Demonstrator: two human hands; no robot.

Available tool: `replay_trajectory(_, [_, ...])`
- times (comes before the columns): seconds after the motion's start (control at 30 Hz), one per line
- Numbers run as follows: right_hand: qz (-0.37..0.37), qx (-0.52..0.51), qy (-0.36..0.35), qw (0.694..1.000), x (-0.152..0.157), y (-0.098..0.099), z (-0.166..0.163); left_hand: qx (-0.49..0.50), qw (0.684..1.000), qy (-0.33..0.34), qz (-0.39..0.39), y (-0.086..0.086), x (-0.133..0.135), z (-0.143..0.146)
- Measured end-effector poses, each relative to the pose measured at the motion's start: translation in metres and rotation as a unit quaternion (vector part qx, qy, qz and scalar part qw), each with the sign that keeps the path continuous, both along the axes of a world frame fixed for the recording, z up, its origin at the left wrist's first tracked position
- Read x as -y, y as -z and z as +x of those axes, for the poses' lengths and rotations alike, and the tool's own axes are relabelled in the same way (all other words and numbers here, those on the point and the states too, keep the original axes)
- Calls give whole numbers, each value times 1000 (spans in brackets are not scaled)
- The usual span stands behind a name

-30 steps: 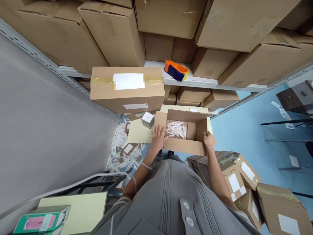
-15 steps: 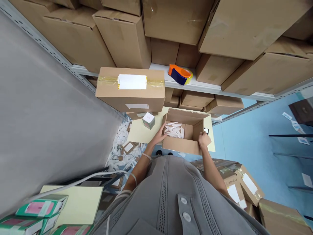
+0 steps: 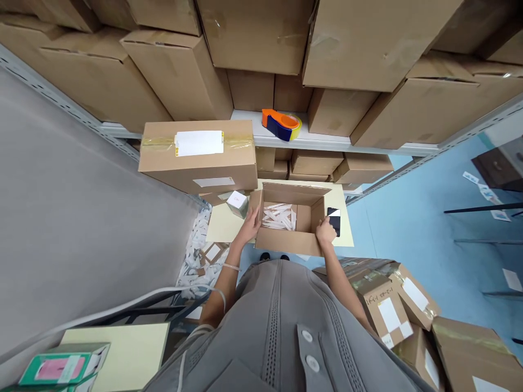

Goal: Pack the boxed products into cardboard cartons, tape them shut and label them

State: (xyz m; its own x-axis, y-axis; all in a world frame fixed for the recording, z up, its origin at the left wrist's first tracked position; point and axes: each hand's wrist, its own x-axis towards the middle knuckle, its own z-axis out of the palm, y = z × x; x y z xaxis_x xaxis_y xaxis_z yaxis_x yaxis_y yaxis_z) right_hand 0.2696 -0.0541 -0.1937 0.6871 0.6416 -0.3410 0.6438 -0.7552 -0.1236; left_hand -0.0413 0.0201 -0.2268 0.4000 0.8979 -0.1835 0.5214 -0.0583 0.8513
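Open carton (image 3: pixel 289 242) stood on the pale yellow tabletop (image 3: pixel 345 233) in front of me, with my 2 hands at opposite ends of it. My left hand (image 3: pixel 250 226) grasped its left end, fingers lying along the flap there; my right hand (image 3: pixel 326 232) gripped the near right corner, fingers curled in against the cardboard. Slim white packets (image 3: pixel 280 216) lay in a loose heap in the carton's left part. Just to its left, near my left fingers, sat a small white-topped box (image 3: pixel 237 204) with greenish sides. On the other side, a black phone-like object (image 3: pixel 335 225) lay flat on the tabletop, right beside my right hand. Farther off to the left, a taped box (image 3: pixel 198 165) with 2 white labels jutted out past the shelf (image 3: pixel 327 139), where an orange and dark blue tape dispenser (image 3: pixel 280 130) rested. White scraps (image 3: pixel 194 258) littered the floor at my left, and more taped boxes (image 3: pixel 382 299) were piled at my right.
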Motion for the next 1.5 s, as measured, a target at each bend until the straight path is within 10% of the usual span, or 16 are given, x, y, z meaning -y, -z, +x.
replay_trajectory(0.23, [3, 17, -3, 1000, -1, 1, -3, -193, 964, -131, 129, -39, -31, -24])
replay_trajectory(0.5, [0, 13, -7, 1000, -1, -6, -4, -283, 943, -165, 59, -49, -61, -27])
replay_trajectory(0.8, [16, -8, 0, 1000, 2, -2, -1, -280, 916, -273, 85, -69, -19, -66])
replay_trajectory(1.13, [91, -55, 36, 994, 6, -34, -15, -93, 849, -479, 204, -148, 38, -123])
replay_trajectory(1.3, [240, -152, -79, 955, 8, -60, -47, 75, 865, -467, 169, -167, 45, -93])
replay_trajectory(1.5, [325, -347, -138, 869, -1, -76, -83, 201, 921, -332, 38, -141, 23, 1])
